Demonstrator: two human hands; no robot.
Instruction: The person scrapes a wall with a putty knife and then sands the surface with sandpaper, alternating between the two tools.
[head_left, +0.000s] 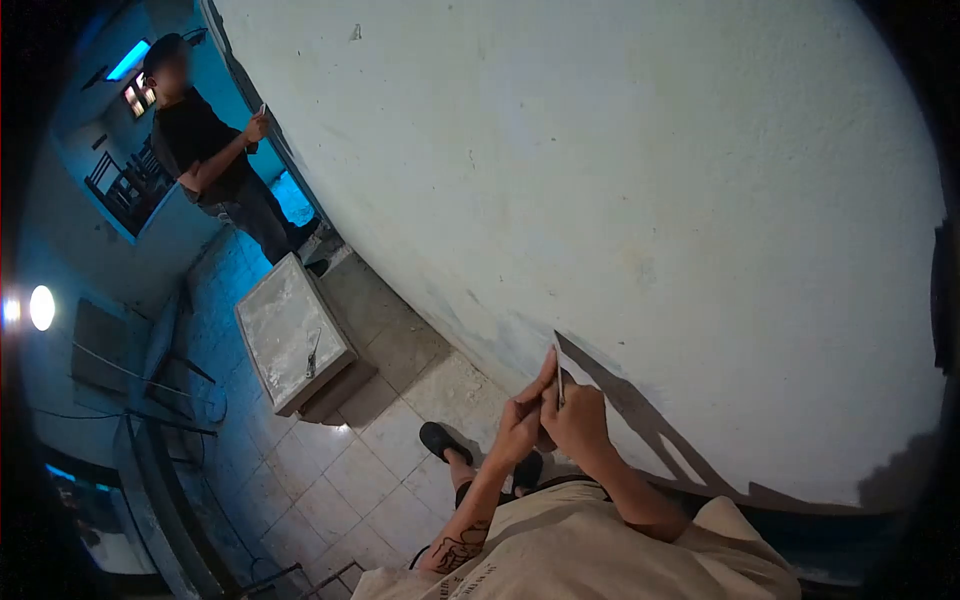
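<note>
A thin flat blade-like tool (559, 372) stands nearly edge-on to me, its tip at the pale wall (640, 200). Its exact kind is hard to make out. My right hand (578, 418) is closed around its lower part. Against its other side, my left hand (520, 422) is closed too, with one finger stretched up along the tool towards the tip. The two hands touch each other, so the tool's lower end is hidden. Their dark shadow falls on the wall to the right.
A dusty white-topped box (285, 315) stands on the tiled floor (340, 480), with a small metal tool (313, 355) on top. Another person (205, 150) stands by the wall's far edge, holding a small object. Dark metal frames (165, 480) and cables are at the left.
</note>
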